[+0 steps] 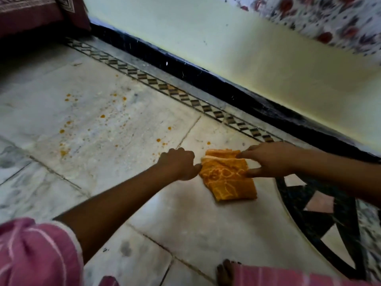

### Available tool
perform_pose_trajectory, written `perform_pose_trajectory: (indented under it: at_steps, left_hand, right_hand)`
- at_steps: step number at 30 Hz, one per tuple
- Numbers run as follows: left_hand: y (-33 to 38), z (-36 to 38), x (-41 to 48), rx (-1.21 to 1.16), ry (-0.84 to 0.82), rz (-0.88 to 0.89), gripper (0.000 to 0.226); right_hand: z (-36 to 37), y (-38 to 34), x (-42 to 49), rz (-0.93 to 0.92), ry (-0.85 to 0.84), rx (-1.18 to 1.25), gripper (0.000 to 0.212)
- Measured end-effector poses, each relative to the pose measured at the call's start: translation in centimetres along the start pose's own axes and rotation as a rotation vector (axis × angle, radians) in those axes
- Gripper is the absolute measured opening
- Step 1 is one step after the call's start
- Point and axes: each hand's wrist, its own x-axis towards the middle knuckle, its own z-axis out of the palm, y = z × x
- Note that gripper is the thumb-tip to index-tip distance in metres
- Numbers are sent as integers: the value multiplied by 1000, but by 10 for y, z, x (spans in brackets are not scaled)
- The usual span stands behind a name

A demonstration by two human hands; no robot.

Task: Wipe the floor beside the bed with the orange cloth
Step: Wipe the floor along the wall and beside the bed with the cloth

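Orange cloth (227, 174) folded on marble floor (103, 120), left hand (179, 164) and right hand (270, 159) pinching opposite edges

maroon cushion (31, 15) top left, floral sheet (321, 19) top right.

The scene is lit softly and rather dimly, with no hard-edged shadows. The brightest area is the pale wall (237, 48) at upper right, where tone is washed out toward yellow-green. A diffuse sheen is seen on the marble floor (185, 219) below the orange cloth (228, 174), and a faint shadow is cast beside the left forearm. The upper left corner falls into deep shade. Motion blur softens the floral fabric (329, 21) at top right and the pink sleeve (35, 252). Straight lines are bowed by wide-angle distortion toward the edges.
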Motion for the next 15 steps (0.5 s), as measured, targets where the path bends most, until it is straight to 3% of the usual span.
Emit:
perform_pose_trajectory:
  at_steps: [4,8,11,15]
  left_hand:
    - [5,-33,11,320,-13,24,56]
    - [16,-48,25,470,-163,39,56]
    - [30,-40,46,555,-212,85,55]
    - [48,9,63,413,-162,73,52]
  right_hand:
    - [82,-29,62,217,42,421,73]
    - [159,-64,34,251,339,603,57]
    - [204,-39,-10,234,403,662,51]
    - [220,37,20,583,472,682,44]
